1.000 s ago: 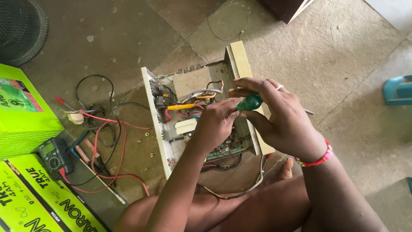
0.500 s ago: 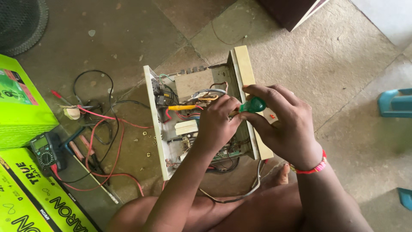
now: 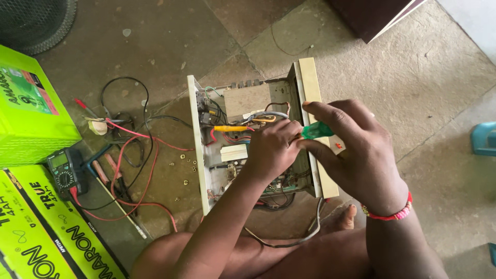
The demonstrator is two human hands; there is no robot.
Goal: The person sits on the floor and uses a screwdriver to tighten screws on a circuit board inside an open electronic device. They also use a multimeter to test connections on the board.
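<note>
Opened electrical unit, cream metal case, lid off, lying on concrete floor between the knees; interior crowded with wiring, a beige block, a white component, a circuit board low down, partly hidden behind both hands. Green-handled screwdriver, pinched between thumb and forefingers of right hand, fingers curled narrow around the handle; shaft and tip hidden behind left hand. Left hand, reaching into the case, fingers bent closed over the interior, touching the screwdriver's front end; exact hold on shaft or part not discernible. Red bead bracelet on right wrist. Yellow-sleeved lead lying across the wiring just left of left hand. Grey cable trailing out of the case bottom toward the legs. Left of case: small loose nuts on floor, tangle of red and black leads, digital multimeter, red-handled probes beside it. Bright green boxes at far left edge, two more below. Dark mesh object top left; blue plastic item at right edge.
</note>
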